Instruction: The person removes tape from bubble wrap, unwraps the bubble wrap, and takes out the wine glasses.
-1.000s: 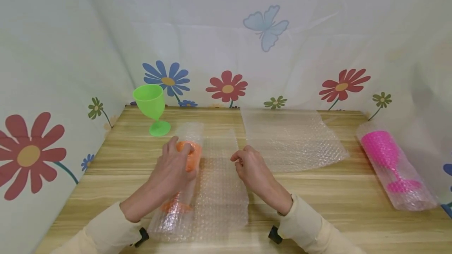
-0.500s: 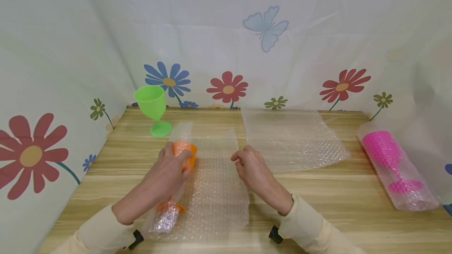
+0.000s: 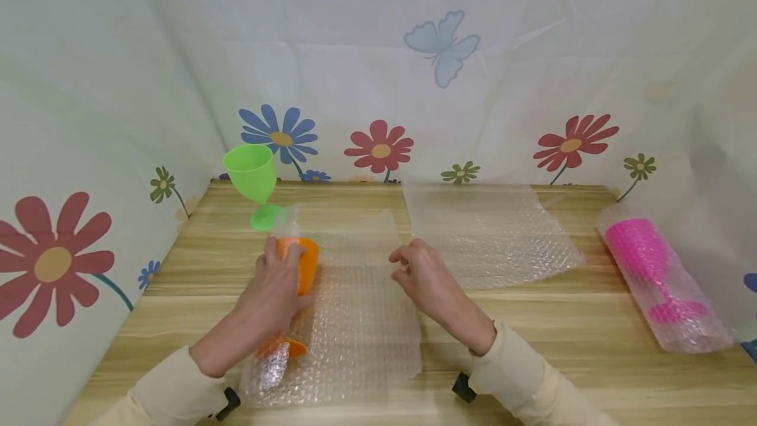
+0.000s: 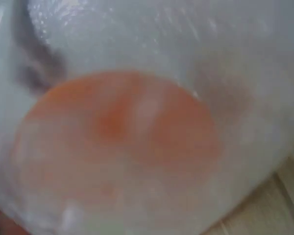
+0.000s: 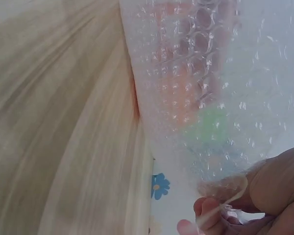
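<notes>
An orange plastic goblet (image 3: 308, 268) lies on its side along the left edge of a bubble wrap sheet (image 3: 361, 321), part of which is folded over it. My left hand (image 3: 266, 294) grips the goblet's bowl through the wrap. In the left wrist view the goblet's round orange foot (image 4: 122, 122) shows blurred behind the plastic. My right hand (image 3: 428, 281) pinches the sheet's right edge and holds it raised; the right wrist view shows the wrap (image 5: 259, 98) hanging from the fingertips (image 5: 208, 210).
A green goblet (image 3: 251, 173) stands upright at the back left. A second bubble wrap sheet (image 3: 485, 235) lies flat at the back, right of centre. On the right lies a pink goblet (image 3: 639, 252) rolled up in bubble wrap. Flower-printed cloth (image 3: 503, 84) encloses the wooden table (image 3: 532, 360).
My left hand and the orange goblet have shifted left, with the goblet turning and more of its bowl and foot coming out from under the wrap. The right hand has stayed almost in place.
</notes>
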The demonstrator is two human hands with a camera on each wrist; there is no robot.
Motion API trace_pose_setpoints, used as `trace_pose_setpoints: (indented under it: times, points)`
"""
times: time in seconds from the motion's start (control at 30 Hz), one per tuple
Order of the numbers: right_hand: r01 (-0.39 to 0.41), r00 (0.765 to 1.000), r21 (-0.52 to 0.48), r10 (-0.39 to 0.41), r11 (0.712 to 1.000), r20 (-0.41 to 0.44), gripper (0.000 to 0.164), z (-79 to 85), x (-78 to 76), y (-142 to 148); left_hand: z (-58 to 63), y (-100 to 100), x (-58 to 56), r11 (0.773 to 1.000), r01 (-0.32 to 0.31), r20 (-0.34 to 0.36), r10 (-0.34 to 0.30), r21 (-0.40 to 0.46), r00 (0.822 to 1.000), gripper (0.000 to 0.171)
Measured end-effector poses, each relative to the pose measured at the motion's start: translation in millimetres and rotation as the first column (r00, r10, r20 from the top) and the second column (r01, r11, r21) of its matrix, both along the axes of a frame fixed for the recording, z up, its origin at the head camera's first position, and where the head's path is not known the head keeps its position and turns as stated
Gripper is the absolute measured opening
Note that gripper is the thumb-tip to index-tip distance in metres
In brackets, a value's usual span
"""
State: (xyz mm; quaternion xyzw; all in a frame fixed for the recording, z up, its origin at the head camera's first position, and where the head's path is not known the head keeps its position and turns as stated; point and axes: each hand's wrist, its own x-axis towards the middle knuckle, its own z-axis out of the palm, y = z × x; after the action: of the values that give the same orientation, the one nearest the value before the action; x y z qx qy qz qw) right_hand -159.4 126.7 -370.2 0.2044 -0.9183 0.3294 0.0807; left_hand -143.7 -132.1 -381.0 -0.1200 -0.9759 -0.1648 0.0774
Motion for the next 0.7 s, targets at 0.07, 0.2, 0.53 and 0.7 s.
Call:
trace_pose_setpoints:
  times: [0.07,0.2,0.53,0.7]
  points:
    - [-0.007,1.000,0.008,0.007,1.000,0.003,0.016,1.5,-0.7,0,-1.5,0,-1.5,1.000,-0.014,-0.004,0.014,-0.007,1.000,0.070]
    - [-0.017,1.000,0.013,0.017,1.000,0.010,0.015,5.3,0.0,2,-2.4,0,-3.2,0.999,-0.041,0.015,0.041,-0.007,0.999,0.073]
    - [-0.007,1.000,0.016,0.007,1.000,0.003,0.013,9.8,0.2,8,4.2,-1,-1.8,0.971,-0.088,-0.065,0.076,-0.221,0.995,0.065]
    - [-0.005,1.000,0.012,0.005,1.000,-0.024,0.013,12.4,3.3,11,6.5,-1,0.2,0.974,-0.083,-0.062,0.071,-0.211,0.996,0.065]
